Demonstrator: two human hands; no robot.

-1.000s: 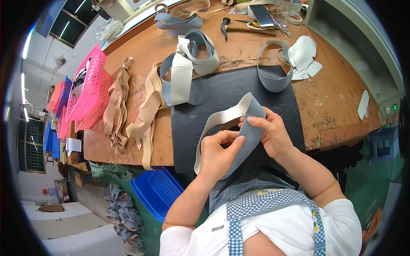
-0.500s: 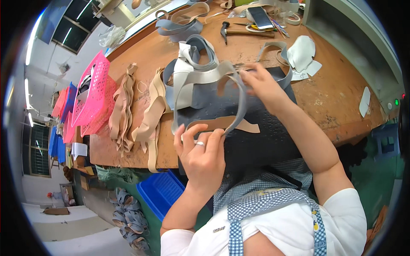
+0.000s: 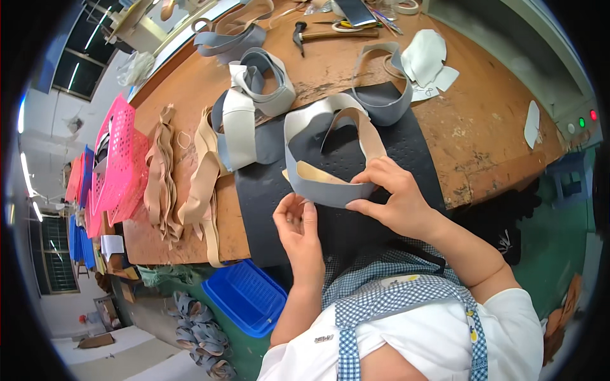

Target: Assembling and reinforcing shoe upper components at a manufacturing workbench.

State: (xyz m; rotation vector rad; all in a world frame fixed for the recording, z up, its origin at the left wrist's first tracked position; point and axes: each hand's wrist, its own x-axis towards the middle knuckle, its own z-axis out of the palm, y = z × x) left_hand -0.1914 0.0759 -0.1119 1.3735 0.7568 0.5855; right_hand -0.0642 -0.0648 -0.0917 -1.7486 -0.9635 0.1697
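A looped strip of soft grey material (image 3: 327, 194) with a pale inner face stands on its edge over a black mat (image 3: 406, 149). My right hand (image 3: 397, 193) pinches the near right part of the loop between thumb and fingers. Inside the loop a tan strip (image 3: 365, 130) curves along the right side, and a cream patch shows at the near side. My left hand (image 3: 298, 225) is just below the loop's near left edge, its fingers loosely curled and apart from the thumb, with nothing visible in them. A wound grey-and-white strip (image 3: 264, 82) lies beyond the loop.
Bundles of tan strips (image 3: 162, 184) and beige strips (image 3: 206, 190) lie to the left, beside pink baskets (image 3: 117, 162). A hammer (image 3: 337, 34), a grey band (image 3: 391, 105) and white pieces (image 3: 424, 57) lie farther back. A blue bin (image 3: 244, 298) stands below the table's edge.
My right hand has come down and nearer, onto the loop's near right part. My left hand has let go of the strip and dropped slightly. The loop has turned and its near side sits lower.
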